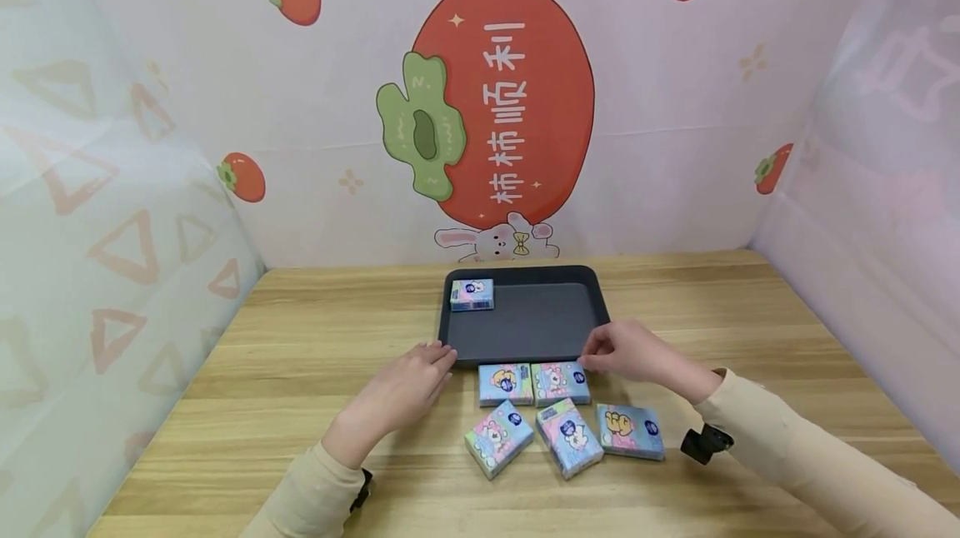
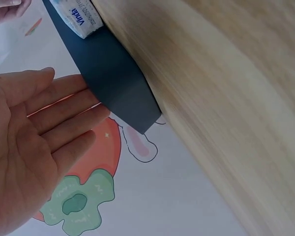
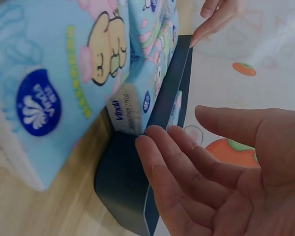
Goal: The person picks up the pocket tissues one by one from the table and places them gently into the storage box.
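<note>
A dark grey tray (image 1: 525, 323) lies on the table, with one Vinda tissue pack (image 1: 472, 294) in its back left corner. My left hand (image 1: 411, 380) touches the tray's front left corner with straight fingers; in the left wrist view its palm (image 2: 27, 147) holds nothing. At the front right corner, my right hand (image 1: 630, 351) has its fingertips at the rim, beside a tissue pack (image 1: 559, 382). The right wrist view shows those fingers (image 3: 187, 162) loosely bent, thumb apart, gripping nothing. Another tissue pack (image 1: 505, 385) adjoins it along the tray's front edge.
Nearer the front lie three more packs: a tilted one (image 1: 498, 438) at left, a slanted one (image 1: 570, 438) in the middle and one (image 1: 631, 431) below my right hand. Behind the wooden table (image 1: 315, 330) hangs a printed cloth (image 1: 322, 105), with cloth sides left and right.
</note>
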Demonstrator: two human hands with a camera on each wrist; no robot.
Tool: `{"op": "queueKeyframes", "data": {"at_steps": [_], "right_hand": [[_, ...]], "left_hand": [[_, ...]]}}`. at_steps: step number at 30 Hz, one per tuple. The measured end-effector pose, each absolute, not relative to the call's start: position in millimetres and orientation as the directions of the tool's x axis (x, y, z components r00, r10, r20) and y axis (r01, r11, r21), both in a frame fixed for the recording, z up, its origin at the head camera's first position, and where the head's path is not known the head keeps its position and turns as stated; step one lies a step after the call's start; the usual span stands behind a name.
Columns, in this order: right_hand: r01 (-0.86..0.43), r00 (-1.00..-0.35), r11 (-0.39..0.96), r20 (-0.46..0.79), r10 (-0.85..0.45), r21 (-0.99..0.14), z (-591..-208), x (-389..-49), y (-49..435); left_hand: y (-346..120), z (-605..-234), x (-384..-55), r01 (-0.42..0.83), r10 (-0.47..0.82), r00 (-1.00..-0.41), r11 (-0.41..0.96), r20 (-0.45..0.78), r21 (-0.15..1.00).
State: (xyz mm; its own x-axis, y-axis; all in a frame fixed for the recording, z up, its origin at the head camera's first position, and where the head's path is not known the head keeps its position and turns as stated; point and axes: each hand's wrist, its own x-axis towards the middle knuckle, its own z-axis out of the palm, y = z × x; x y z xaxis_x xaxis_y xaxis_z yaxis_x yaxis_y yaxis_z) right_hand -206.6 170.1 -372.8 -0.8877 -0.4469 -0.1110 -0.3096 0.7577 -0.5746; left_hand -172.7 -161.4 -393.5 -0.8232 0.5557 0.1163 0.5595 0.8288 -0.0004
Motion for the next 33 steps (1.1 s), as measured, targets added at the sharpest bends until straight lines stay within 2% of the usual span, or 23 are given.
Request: {"op": "queueKeyframes", "data": {"at_steps": [5, 13, 19, 33], "right_hand": [[-0.326, -0.877, 0.748, -0.109, -0.467, -0.579, -376.2, -201.4, 174.9], [-0.311, -0.855, 0.761, -0.183, -0.485, -0.569, -377.3, -192.9, 184.1], [-0.275, -0.83, 0.738, -0.235, -0.506, -0.616, -378.0, -185.7, 192.7], [-0.273, -0.812, 0.737, -0.263, -0.522, -0.619, -384.5, -176.7, 211.4]], "left_hand": [[-161.5, -393.9, -172.6, 0.566, 0.562, -0.818, 0.825, 0.125, -0.003], [-161.5, -394.7, -172.6, 0.568, 0.563, -0.816, 0.823, 0.129, -0.003], [-161.3, -394.5, -173.2, 0.569, 0.564, -0.816, 0.823, 0.126, 0.002], [-162.0, -394.2, -173.0, 0.572, 0.568, -0.814, 0.821, 0.124, -0.006]]}}
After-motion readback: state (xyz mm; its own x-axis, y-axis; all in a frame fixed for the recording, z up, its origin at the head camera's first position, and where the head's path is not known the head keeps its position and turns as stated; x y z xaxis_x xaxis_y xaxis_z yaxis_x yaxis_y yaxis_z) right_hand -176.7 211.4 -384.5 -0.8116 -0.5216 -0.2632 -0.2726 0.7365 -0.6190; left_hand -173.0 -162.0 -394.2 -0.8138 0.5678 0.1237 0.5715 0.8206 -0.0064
